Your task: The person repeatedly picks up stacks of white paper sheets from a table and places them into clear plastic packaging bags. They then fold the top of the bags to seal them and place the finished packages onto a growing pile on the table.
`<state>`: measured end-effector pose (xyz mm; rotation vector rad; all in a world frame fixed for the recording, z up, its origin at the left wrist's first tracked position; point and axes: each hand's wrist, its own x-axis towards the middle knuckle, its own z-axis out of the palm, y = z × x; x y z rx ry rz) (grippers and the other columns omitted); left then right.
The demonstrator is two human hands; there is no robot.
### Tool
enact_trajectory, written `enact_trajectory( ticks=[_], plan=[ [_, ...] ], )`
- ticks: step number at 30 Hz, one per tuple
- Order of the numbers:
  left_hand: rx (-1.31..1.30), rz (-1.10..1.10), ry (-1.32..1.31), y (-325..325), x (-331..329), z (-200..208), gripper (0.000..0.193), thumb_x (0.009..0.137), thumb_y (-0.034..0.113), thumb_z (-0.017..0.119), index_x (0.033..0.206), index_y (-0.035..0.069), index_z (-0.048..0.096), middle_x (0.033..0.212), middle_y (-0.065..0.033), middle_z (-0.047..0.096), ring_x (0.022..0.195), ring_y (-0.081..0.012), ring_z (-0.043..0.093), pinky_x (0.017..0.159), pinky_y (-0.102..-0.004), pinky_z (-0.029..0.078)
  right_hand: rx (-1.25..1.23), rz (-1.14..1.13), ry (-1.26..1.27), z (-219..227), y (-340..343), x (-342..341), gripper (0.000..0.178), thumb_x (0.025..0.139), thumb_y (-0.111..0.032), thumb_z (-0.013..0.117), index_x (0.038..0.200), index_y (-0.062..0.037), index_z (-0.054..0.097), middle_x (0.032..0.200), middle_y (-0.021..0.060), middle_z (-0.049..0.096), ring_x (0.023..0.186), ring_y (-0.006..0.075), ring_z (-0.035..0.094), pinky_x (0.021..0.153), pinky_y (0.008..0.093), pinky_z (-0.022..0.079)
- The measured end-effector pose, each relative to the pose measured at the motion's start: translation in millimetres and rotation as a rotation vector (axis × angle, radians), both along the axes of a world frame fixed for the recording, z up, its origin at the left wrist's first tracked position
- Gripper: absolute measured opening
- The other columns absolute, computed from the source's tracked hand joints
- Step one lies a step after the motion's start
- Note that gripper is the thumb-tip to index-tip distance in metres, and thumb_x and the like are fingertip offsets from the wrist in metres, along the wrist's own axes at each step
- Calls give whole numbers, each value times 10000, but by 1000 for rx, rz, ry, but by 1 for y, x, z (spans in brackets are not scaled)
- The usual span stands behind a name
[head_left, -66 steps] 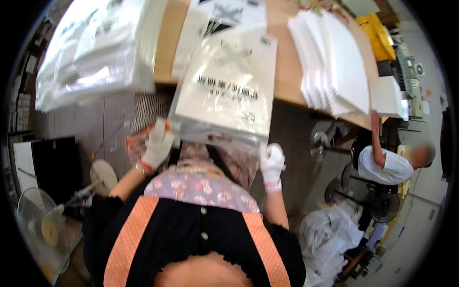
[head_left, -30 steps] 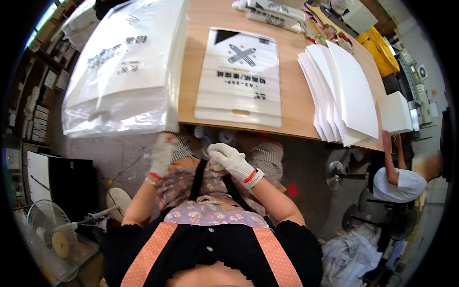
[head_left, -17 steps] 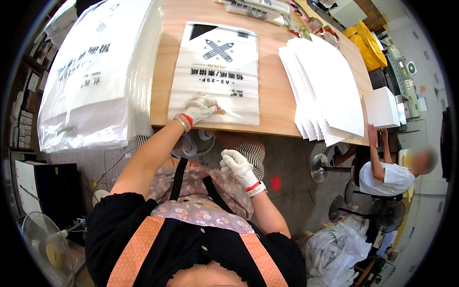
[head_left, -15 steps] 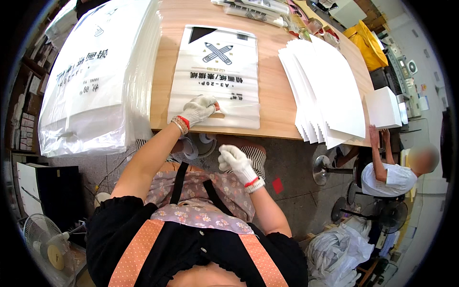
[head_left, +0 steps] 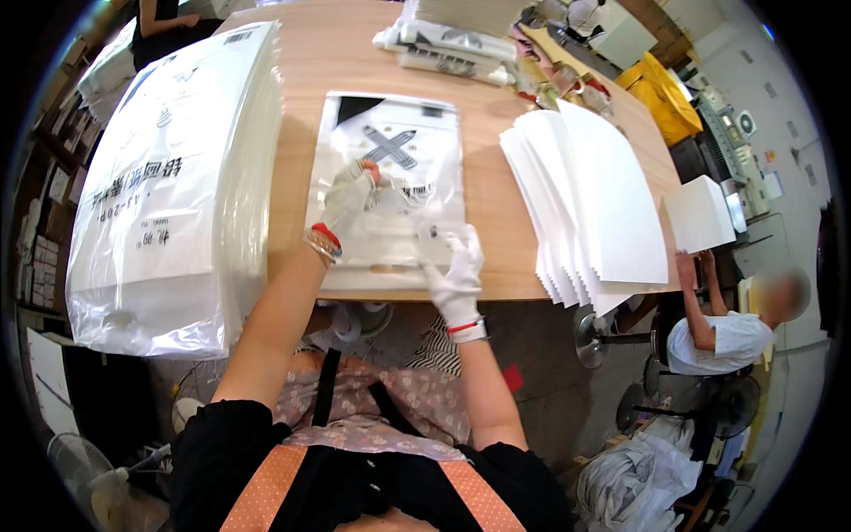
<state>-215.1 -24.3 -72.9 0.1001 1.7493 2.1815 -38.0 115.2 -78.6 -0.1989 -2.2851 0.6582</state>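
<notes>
Bag [head_left: 390, 250]: lay in the middle of the tabletop [head_left: 501, 277], close to the near edge, printed side up, with crossed pencils, a black far-left corner and a slot at the near end; clear film wrinkled up between the two hands.
Left hand [head_left: 348, 199]: gloved in white with fingertips bare, a red band at the wrist; it was over the bag's left half, fingers curled close together, and whether they pinched the film could not be told.
Right hand [head_left: 456, 270]: gloved in white, over the bag's near-right corner, fingers pointing away; the thumb looked apart from the fingers, but blur and film hid whether it gripped anything.
Pile [head_left: 164, 199]: a thick stack of printed plastic bags stood left of the bag, reaching past the near edge.
Sheets [head_left: 612, 213]: white, in staggered bundles, lay on the right, well apart from the right hand.
Packs [head_left: 456, 60]: wrapped, heaped on the far side.
Block [head_left: 700, 215]: white, to the right of the sheets.
Co-worker [head_left: 722, 341]: sat at the right in a white top, hands just beside the block.
Yellow sack [head_left: 660, 97]: stood far right.
Fan [head_left: 84, 470]: stood near left.
</notes>
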Motion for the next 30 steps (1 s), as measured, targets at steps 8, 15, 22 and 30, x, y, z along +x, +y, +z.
enact_trajectory(
  ticks=[8,15,22,30],
  plan=[
    [22,-249,241,0,55,115,321,887,85,517,1200,22,484,916,-78,669,809,-97,589,688,-222,481,128,182,-439,-24,-34,-74,344,747,-171,650,1056,-61,546,1013,188,588,944,368,569,812,436,457],
    [-678,-80,958,-19,78,88,391,766,66,647,1134,5,528,932,-132,637,849,-261,605,714,-323,489,-304,498,-445,42,11,35,304,827,-190,613,1103,-62,604,970,160,643,893,269,627,785,357,497],
    [-422,183,1164,-42,119,100,473,705,-59,665,1151,-26,512,1069,-167,584,928,-278,602,807,-327,489,354,-393,-352,107,226,127,834,665,-446,760,1319,-72,403,1182,194,542,1097,365,520,939,416,433],
    [-332,-271,1011,-24,177,95,274,769,-50,634,1032,8,583,906,-89,632,823,-168,627,716,-271,520,-203,-158,-499,119,304,101,670,757,-460,708,1171,32,518,1022,99,644,937,163,602,778,308,460]
  ],
)
